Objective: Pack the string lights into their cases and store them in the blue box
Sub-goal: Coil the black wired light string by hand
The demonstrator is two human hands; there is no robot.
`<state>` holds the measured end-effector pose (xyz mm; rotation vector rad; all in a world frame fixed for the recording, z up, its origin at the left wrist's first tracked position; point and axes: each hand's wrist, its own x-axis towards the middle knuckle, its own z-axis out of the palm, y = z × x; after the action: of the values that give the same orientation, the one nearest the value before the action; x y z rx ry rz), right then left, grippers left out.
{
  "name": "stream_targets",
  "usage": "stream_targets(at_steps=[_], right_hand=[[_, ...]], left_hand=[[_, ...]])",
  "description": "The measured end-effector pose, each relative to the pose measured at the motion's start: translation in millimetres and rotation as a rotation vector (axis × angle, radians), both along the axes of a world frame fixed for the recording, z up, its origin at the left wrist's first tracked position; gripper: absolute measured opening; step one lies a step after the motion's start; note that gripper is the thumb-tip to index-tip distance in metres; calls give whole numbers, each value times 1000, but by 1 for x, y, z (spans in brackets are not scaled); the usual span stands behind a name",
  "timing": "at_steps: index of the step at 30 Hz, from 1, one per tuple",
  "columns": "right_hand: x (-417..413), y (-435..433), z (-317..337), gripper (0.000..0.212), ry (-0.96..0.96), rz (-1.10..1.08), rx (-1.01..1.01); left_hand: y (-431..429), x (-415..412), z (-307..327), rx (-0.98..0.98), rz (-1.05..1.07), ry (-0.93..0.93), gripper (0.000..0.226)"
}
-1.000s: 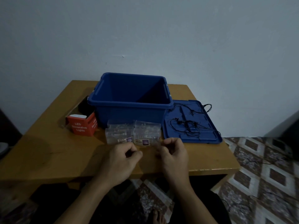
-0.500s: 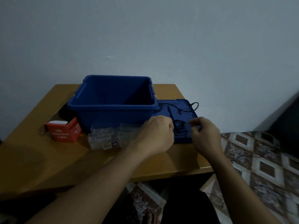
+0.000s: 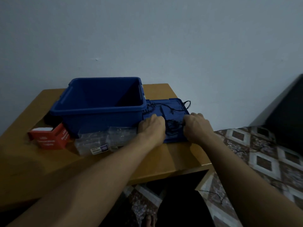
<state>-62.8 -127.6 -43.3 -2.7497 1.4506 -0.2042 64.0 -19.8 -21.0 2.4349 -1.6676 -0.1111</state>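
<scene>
The right hand (image 3: 196, 127), fingers curled under, seems to pinch the thin black wire string lights (image 3: 173, 126) where the tangle runs into its fingertips. The left hand (image 3: 151, 126) is curled the same way at the tangle's other edge, but its fingertips are turned away from me, so I can't tell whether it has any wire or only rests there.

The lights lie just right of centre in the frame, spread over the flat blue plastic lid (image 3: 173, 139), with one loop trailing off the lid's upper right corner. The deep blue plastic box (image 3: 101, 104) stands touching the lid's left side. I can't see its floor, only dark walls.

To my eye this is the opening step: gathering one strand for coiling. Next I'd expect the wire to need lifting clear and winding small, without snagging the loops beside it, then carrying left to the clear plastic cases (image 3: 106, 140) at lower left of the box.

It's dim. I can't tell how many strands the tangle holds, how many cases there are, or whether they are open. The print on the red cardboard carton (image 3: 49, 139), far left on the brown wooden table (image 3: 147, 163), is a blur.
</scene>
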Motion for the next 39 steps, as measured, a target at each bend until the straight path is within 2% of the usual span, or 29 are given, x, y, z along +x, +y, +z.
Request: stream_targets(at_steps=[5,11,16,23,29,39], right_hand=[[-7,7,3,9,-79,-11,-10],[-33,31,19,13,-378,-62,-34],[-51,58,38,9,-582,-78,-1],[-75,107,62,8,-779,-55,36],[-95,149,83,9,-982,47,306],[-119,198,92,14,-972,284,563]], left_hand=[[5,-1,1,-13,-55,-38,17],[25,-5,14,-290,-125,-1,16],[55,-5,34,-449,-178,172,18],[110,-16,62,-525,-243,425,13],[152,-29,82,-526,-233,545,11],[203,-55,94,-499,-228,939,13]])
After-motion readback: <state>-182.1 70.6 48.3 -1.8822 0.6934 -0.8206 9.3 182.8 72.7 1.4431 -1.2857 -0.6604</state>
